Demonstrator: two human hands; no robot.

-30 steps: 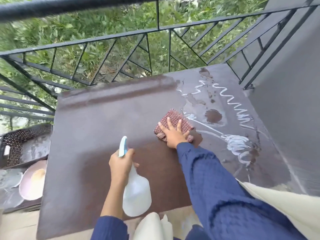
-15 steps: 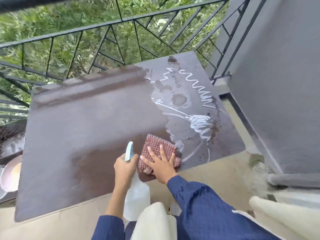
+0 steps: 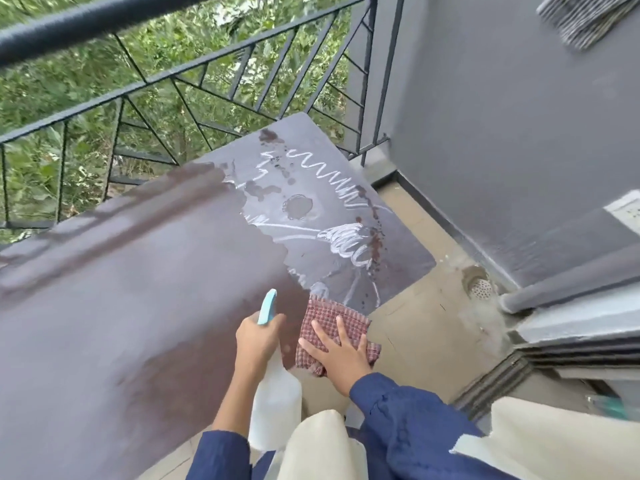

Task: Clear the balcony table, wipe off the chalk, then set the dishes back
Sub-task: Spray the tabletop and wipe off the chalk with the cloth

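Right hand [image 3: 341,355]: flat, fingers straight and spread, palm pressing down on the cloth [image 3: 329,315]. Nothing gripped.
Left hand [image 3: 258,341]: curled round the neck of the spray bottle [image 3: 275,400], just left of the cloth. The two hands are side by side and close, not touching.

Cloth: under the right hand, at the near right edge of the tabletop [image 3: 138,289]. Its near corner appears to reach past the edge, over the floor [image 3: 415,323]. Red-brown and white check, crumpled, far edge showing beyond the fingertips.

Spray bottle: translucent white body hanging below the left hand, off the near edge of the tabletop; light blue trigger head sticking up above the knuckles.

Tabletop: dark brown. The left and middle part looks damp and smeared, without white lines. The far right part carries the chalk marks [image 3: 346,242]: white zigzags, a dense scribble, long thin strokes, with dark wet blotches and droplets among them. The nearest strokes end just beyond the cloth's far edge.

Surroundings: black metal railing [image 3: 207,67] behind the tabletop with green foliage past it; grey wall [image 3: 502,133] to the right; round floor drain [image 3: 481,289] at the wall's foot.
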